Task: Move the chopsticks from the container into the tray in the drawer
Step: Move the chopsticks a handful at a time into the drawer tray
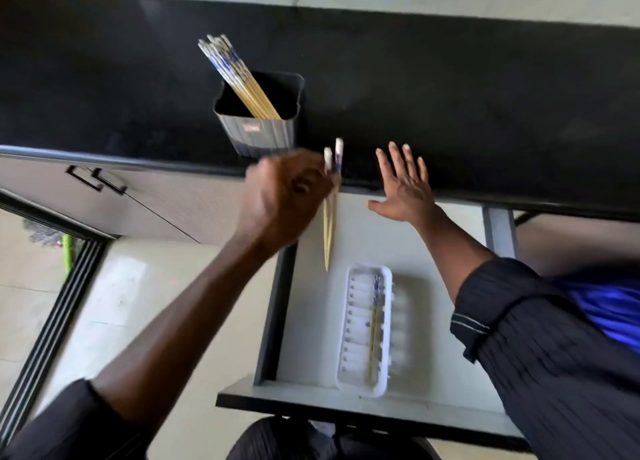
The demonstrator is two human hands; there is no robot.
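Observation:
A grey ribbed container point(260, 137) stands on the black countertop near its front edge, with several blue-and-white topped wooden chopsticks point(239, 78) leaning out to the upper left. My left hand point(280, 199) is shut on a pair of chopsticks point(329, 224), held tips down over the open drawer point(311, 321). A white tray point(349, 387) lies in the drawer with chopsticks in the tray point(374, 335) lying lengthwise. My right hand point(403, 189) is open, fingers spread, at the counter's front edge above the drawer's back.
The black countertop point(450, 95) runs across the view. The drawer's front panel point(346, 411) juts toward my body. Closed cabinet doors with black handles point(95, 179) sit at left, above pale floor tiles and a dark door track point(52, 321).

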